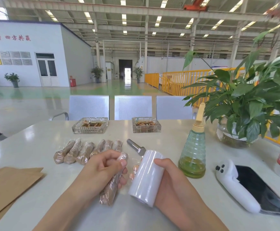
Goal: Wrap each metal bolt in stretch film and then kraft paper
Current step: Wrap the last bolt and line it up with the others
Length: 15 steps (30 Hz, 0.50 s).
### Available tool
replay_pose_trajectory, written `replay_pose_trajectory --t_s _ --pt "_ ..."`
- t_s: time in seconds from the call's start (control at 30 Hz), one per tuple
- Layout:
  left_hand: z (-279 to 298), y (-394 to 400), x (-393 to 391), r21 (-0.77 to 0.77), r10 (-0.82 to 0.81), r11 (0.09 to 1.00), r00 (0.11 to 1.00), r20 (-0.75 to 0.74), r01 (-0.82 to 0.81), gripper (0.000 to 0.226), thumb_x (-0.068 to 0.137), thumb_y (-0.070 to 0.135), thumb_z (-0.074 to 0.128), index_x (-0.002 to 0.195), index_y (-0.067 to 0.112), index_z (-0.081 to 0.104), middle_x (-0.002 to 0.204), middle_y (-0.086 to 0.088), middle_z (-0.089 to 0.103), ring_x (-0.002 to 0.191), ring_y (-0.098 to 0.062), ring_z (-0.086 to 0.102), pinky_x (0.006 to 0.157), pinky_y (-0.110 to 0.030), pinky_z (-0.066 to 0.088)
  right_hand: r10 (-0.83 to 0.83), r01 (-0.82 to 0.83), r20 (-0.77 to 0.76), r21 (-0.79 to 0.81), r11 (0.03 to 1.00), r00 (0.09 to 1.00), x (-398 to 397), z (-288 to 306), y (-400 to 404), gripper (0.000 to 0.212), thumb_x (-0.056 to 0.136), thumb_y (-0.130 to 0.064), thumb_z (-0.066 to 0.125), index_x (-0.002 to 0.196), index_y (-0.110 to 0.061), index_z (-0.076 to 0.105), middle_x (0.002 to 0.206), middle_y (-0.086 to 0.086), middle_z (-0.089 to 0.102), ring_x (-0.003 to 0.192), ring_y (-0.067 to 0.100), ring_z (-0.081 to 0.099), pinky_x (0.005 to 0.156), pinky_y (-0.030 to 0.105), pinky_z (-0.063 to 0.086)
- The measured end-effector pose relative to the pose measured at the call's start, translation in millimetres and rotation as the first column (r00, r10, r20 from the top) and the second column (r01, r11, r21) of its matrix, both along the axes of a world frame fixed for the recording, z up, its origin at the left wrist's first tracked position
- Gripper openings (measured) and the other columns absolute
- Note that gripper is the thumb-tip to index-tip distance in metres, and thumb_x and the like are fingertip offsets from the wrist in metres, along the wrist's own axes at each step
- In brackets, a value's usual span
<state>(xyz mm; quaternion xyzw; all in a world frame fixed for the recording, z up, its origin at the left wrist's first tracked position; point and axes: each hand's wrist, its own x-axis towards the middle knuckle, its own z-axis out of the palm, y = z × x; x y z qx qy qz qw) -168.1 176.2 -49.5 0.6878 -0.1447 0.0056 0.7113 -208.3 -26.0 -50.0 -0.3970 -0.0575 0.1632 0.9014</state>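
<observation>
Wrapped bolt (113, 182) sits in the left hand (102, 170), fingers curled round it. Right hand (167, 179) grips the stretch film roll (146, 177) just beside. Bare bolt (136, 147) lies on the desk (35, 139) behind. Two glass ashtrays (90, 125) (cigarette butts inside) stand further back.

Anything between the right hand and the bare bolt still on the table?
Only the stretch film roll that the right hand itself grips: its top end overlaps the head of the bare bolt in the head view. Otherwise nothing visible blocks it. The left hand holds a wrapped bolt.
</observation>
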Motion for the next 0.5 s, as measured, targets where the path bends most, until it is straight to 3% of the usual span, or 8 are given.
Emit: replay_pose_trajectory --t_s 0.1,0.17,0.3,0.4,0.5 --pt "-4.6 0.0 2.6 0.122 0.092 0.987 0.994 0.063 -0.099 0.022 0.089 0.015 0.079 0.106 0.014 0.064 0.074 -0.009 0.062 0.059 -0.025 0.061 0.064 -0.032 0.043 -0.021 0.02 -0.014 -0.029 0.999 1.0 4.7 -2.4 3.0 0.066 0.075 -0.024 0.075 0.136 -0.004 0.062 0.119 0.028 0.064 0.113 0.043 0.063 0.112 0.057 0.044" --pt "-9.3 -2.1 3.8 0.137 0.116 0.982 0.99 0.084 -0.127 0.022 0.092 0.016 0.076 0.108 0.022 0.062 0.075 -0.008 0.056 0.06 -0.022 0.058 0.061 -0.029 0.042 -0.015 0.014 -0.011 -0.068 0.998 1.0 4.3 -5.1 4.6 0.069 0.075 -0.027 0.076 0.139 -0.006 0.06 0.13 0.032 0.062 0.124 0.046 0.06 0.119 0.061 0.033" --pt "-11.7 -4.3 5.7 0.109 0.109 0.987 0.993 0.054 -0.115 0.019 0.097 0.018 0.068 0.111 0.023 0.057 0.073 -0.005 0.059 0.061 -0.019 0.051 0.062 -0.03 0.043 0.048 -0.047 0.002 -0.113 0.992 0.999 3.9 -11.0 2.1 0.061 0.08 -0.025 0.076 0.136 -0.007 0.062 0.125 0.027 0.064 0.12 0.041 0.062 0.119 0.062 0.028" --pt "-10.0 -1.6 2.4 0.136 0.081 0.987 0.996 0.04 -0.086 0.02 0.098 0.02 0.066 0.114 0.022 0.055 0.072 -0.003 0.067 0.06 -0.017 0.052 0.057 -0.024 0.044 0.041 -0.041 -0.005 -0.098 0.994 0.999 4.9 -9.0 2.1 0.06 0.079 -0.024 0.077 0.134 -0.007 0.063 0.133 0.028 0.064 0.126 0.044 0.062 0.114 0.064 0.038" --pt "-9.7 -4.2 7.5 0.144 0.107 0.984 0.994 -0.037 -0.101 0.011 0.101 0.023 0.061 0.101 0.013 0.058 0.066 -0.008 0.06 0.059 -0.02 0.051 0.06 -0.033 0.042 0.013 -0.014 -0.012 -0.071 0.997 1.0 6.9 -7.0 5.8 0.074 0.069 -0.028 0.084 0.136 -0.006 0.061 0.131 0.027 0.066 0.122 0.043 0.065 0.108 0.06 0.047"
